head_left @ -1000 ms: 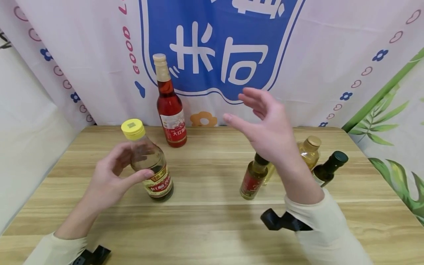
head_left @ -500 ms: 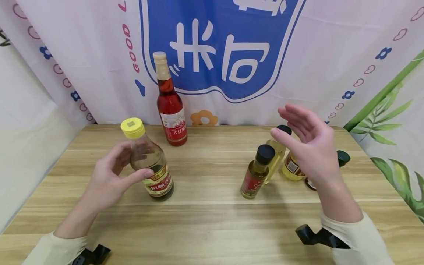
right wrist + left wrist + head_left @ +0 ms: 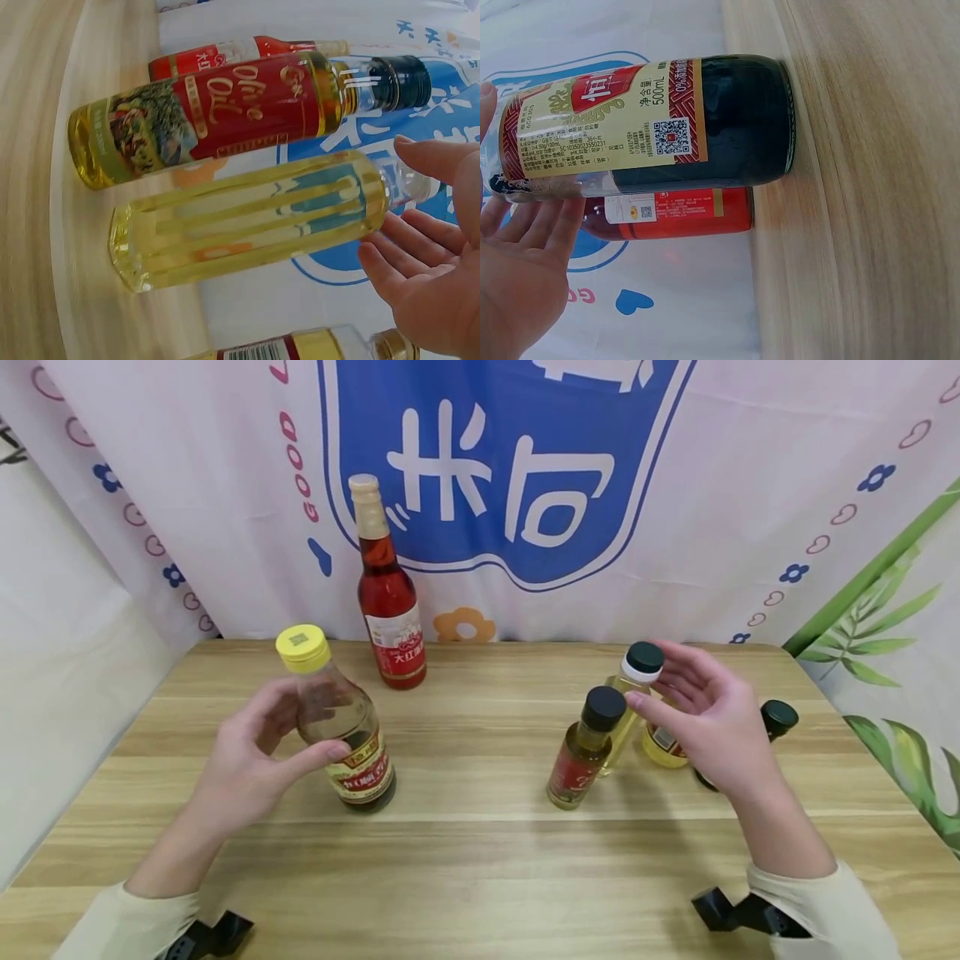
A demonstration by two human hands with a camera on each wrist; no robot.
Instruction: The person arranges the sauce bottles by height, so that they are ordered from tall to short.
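In the head view my left hand (image 3: 251,752) holds an upright, yellow-capped bottle of dark liquid (image 3: 362,768), thumb in front and fingers behind. The left wrist view shows the bottle's label (image 3: 607,120) sideways, with fingers (image 3: 544,225) beside its upper part. On the right, my right hand (image 3: 708,722) is around the neck of a pale yellow oil bottle (image 3: 621,747) with a dark green cap, thumb and fingers on opposite sides. In the right wrist view a gap shows between the thumb and this bottle (image 3: 255,221); whether the fingers touch it, I cannot tell.
An olive oil bottle (image 3: 577,764) stands just left of the pale oil. Behind my right hand are another yellow oil bottle (image 3: 663,750) and a dark-capped bottle (image 3: 778,718). A red bottle (image 3: 392,610) stands at the back of the wooden table (image 3: 465,868), before a printed curtain.
My right hand moved right, away from above the olive oil bottle, then lowered to the neck of the pale oil bottle. My left hand and its bottle have stayed in place.
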